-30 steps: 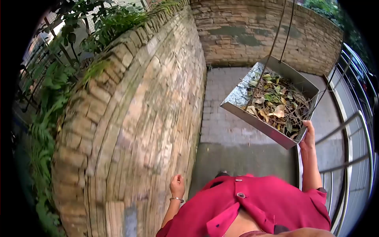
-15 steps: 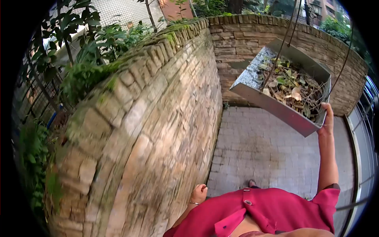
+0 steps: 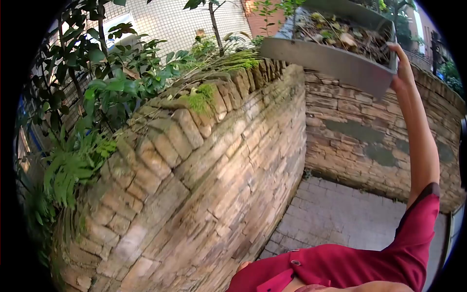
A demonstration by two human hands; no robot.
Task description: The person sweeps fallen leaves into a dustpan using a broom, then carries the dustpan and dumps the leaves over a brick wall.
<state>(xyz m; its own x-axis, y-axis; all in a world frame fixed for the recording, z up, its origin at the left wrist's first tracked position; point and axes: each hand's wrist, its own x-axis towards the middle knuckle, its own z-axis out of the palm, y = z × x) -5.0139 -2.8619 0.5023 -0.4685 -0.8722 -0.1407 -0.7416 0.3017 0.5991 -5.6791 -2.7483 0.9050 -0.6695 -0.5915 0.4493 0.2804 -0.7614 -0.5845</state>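
Observation:
My right hand [image 3: 402, 68], raised at the upper right, is closed on the back corner of a metal dustpan [image 3: 335, 63]. The pan is a grey sheet-metal tray with raised sides, held above the far end of the stone wall's top. Dry leaves and twigs [image 3: 348, 36] lie inside it, heaped toward the side near my hand. Only a small bit of my left hand [image 3: 243, 265] shows low in the view, beside the wall and at the edge of my red shirt; its fingers are hidden.
A curved stone wall [image 3: 233, 160] with mossy capstones runs along my left. Leafy shrubs [image 3: 116, 87] and ferns [image 3: 68, 170] grow behind it. Another stone wall [image 3: 360, 131] closes the far side, above grey paving [image 3: 331, 214].
My right hand has lifted the dustpan higher, up to the level of the wall top. The view has turned left toward the shrubs. My left hand has mostly dropped out of sight.

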